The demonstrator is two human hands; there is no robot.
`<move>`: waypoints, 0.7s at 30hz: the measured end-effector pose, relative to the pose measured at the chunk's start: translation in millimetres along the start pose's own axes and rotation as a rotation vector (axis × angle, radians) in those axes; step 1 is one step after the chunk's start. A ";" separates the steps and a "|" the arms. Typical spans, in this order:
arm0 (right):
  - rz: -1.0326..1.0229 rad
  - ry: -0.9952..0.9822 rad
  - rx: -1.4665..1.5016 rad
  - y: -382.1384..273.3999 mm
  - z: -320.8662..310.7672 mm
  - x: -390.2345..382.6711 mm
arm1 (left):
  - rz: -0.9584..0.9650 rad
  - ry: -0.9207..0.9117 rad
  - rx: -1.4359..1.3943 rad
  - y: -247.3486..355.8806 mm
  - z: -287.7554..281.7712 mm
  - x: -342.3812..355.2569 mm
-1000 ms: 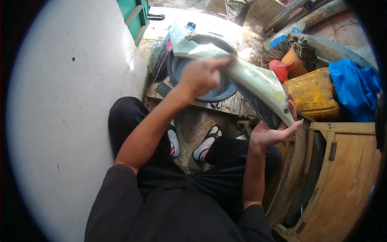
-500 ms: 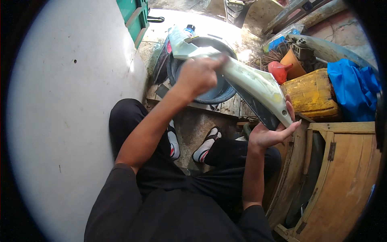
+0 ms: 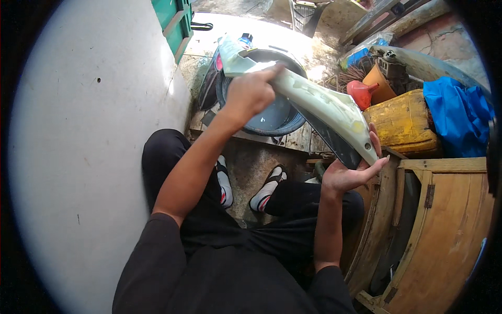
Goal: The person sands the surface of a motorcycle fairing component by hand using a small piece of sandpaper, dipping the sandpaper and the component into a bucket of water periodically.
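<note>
A long, pale green-white plastic body panel, apparently from a motorcycle, slants across a dark round tub holding cloudy water. My right hand cups the panel's near right end, with fingers behind it and the thumb side below. My left hand presses on the panel's upper face near its middle, index finger stretched forward and the other fingers curled. Whatever may be under those curled fingers is hidden. Patches on the panel's surface look rubbed and uneven, and its underside is dark.
A white wall rises at the left. To the right stand a yellow jerrycan, a red funnel, a blue plastic bag and a wooden cabinet. A bottle with a blue label is behind the tub.
My left hand has slid a little to the left and toward me along the panel. My right hand and the panel have hardly moved.
</note>
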State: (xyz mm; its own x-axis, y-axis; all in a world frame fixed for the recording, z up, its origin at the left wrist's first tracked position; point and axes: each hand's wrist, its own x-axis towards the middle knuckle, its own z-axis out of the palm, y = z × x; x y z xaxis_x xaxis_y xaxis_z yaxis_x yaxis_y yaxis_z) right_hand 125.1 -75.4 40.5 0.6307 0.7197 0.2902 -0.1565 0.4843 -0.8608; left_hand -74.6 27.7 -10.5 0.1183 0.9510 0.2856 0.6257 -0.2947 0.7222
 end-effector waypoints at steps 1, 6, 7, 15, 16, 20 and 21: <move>-0.003 -0.009 0.002 -0.4 0.1 -0.5 | -0.156 -0.073 0.078 -2.4 -5.7 4.6; 0.002 0.007 0.006 0.4 0.2 -0.6 | 0.448 0.010 -0.305 7.4 6.0 -1.6; 0.011 0.009 0.006 -0.5 1.9 -0.9 | 0.412 -0.037 -0.351 3.8 8.6 -2.8; -0.025 -0.016 -0.010 2.9 -3.9 0.2 | 0.228 -0.178 -0.260 2.1 0.3 4.6; -0.023 -0.011 -0.016 3.3 -4.5 1.1 | 0.251 -0.129 -0.263 3.9 2.7 6.1; 0.016 -0.001 -0.004 -1.4 -1.0 -0.6 | -0.014 -0.075 0.046 -1.8 -5.4 7.0; 0.011 0.002 -0.006 -1.5 -0.4 -2.3 | -0.113 -0.122 0.157 0.5 -12.1 9.0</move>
State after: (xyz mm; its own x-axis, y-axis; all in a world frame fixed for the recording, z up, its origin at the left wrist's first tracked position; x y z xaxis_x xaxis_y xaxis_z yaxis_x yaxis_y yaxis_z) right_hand 124.2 -78.0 41.0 0.6306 0.7238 0.2802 -0.1586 0.4736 -0.8663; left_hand -82.6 35.0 0.0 0.1271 0.9841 0.1238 0.7513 -0.1770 0.6358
